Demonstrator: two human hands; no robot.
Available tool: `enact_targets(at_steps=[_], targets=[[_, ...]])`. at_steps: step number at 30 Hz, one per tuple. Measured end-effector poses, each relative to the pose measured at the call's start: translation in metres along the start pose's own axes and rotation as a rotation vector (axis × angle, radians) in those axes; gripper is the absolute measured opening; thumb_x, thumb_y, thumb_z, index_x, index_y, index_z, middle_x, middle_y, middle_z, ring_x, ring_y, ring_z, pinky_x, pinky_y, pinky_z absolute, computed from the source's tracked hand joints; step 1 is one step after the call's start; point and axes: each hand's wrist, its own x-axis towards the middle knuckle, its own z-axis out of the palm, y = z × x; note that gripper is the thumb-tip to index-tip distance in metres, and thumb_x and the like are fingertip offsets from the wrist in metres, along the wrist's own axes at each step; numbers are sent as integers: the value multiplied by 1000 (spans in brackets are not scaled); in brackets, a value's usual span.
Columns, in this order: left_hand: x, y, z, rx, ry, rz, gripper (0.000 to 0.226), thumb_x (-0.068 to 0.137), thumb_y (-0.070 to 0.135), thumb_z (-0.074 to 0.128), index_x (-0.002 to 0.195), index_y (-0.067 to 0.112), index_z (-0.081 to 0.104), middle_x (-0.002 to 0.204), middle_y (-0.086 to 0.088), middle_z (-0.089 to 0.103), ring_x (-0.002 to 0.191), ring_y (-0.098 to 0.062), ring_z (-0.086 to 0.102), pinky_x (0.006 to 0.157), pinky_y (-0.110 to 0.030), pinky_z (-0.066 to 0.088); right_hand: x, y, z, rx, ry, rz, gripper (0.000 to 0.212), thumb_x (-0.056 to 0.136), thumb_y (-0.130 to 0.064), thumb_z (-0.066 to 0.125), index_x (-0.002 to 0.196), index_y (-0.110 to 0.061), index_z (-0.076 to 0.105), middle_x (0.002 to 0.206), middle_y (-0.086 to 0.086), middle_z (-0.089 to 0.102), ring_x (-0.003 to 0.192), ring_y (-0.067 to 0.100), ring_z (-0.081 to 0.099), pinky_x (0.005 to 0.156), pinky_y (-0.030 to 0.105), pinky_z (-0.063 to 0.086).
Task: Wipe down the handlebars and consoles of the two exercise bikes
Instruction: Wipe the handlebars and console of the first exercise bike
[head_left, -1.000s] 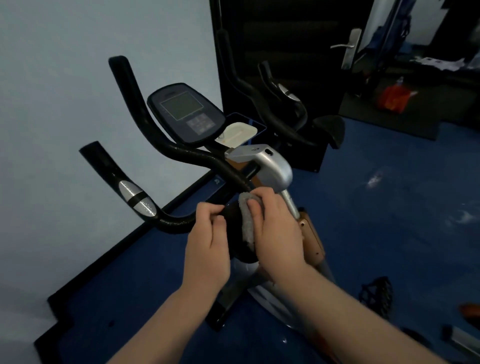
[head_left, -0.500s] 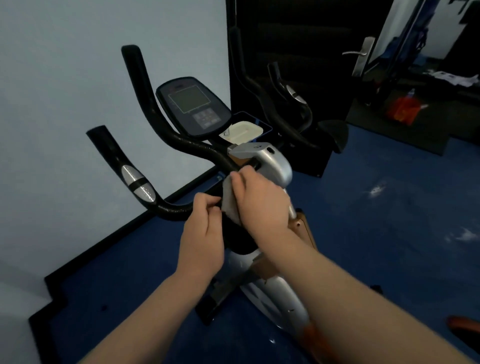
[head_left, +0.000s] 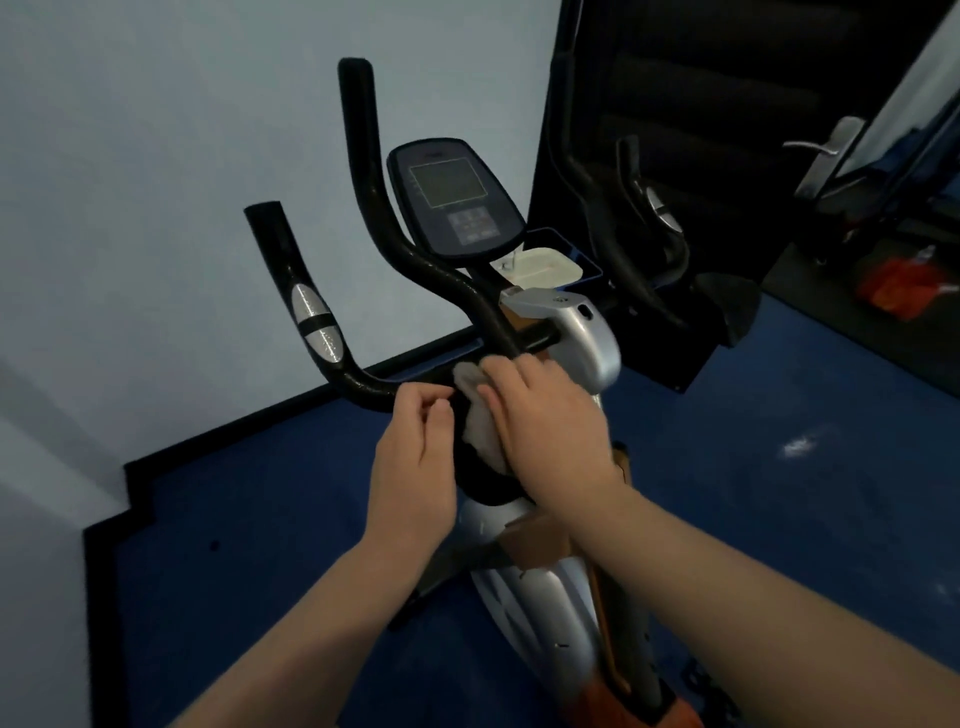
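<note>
my right hand (head_left: 545, 431) presses a soft, limp cloth (head_left: 475, 410) onto the stiff black handlebar (head_left: 363, 382) near the stem; my left hand (head_left: 415, 457), grip narrow, pinches the bar beside it.

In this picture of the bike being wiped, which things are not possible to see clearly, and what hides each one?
- Head view: most of the cloth is hidden under the right hand.
- Head view: the handlebar section at the middle is covered by both hands; the left hand hides its own grip.
- Head view: the console screen and buttons are too small and dark to read.
- Head view: the second bike blends into the black wall; its console is not visible.
</note>
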Motion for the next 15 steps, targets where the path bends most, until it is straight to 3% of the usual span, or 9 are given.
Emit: enact_targets(at_steps=[3,7,9,12,15], targets=[[-1,1,-2,-4,-14,13,17,101,23,39,100,26,56,76,1,62,66,-11,57,57,-31,46,-15,13,-6,123,-61,71,34,97,-40,32,112,-19,55,92,2,60,70,19,61,49,26,37],[-1,1,0,-9,1,7,19,101,23,37,100,23,56,73,-11,61,60,-13,53,56,-36,41,25,-6,3,-10,-94,56,28,100,-35,27,98,-16,48,80,2,62,65,24,64,47,31,34],[-3,2,3,-29,24,-2,20,101,22,37,99,20,57,72,-8,61,61,-14,53,55,-35,41,16,-5,7,113,-84,164,21,98,-33,31,100,-20,47,85,2,61,68,23,64,49,33,42],[-2,3,4,-37,27,-8,20,101,21,37,97,20,56,66,-3,58,53,-4,49,48,-27,39,-25,-7,6,476,45,431,27,93,-49,24,104,-30,41,85,-8,58,73,20,63,58,35,47],[-2,2,4,-44,2,-16,19,101,21,37,97,21,55,65,-7,57,52,-5,47,49,-33,39,-27,-7,9,458,74,436,35,93,-51,19,102,-25,40,78,-9,52,72,24,62,57,32,40]])
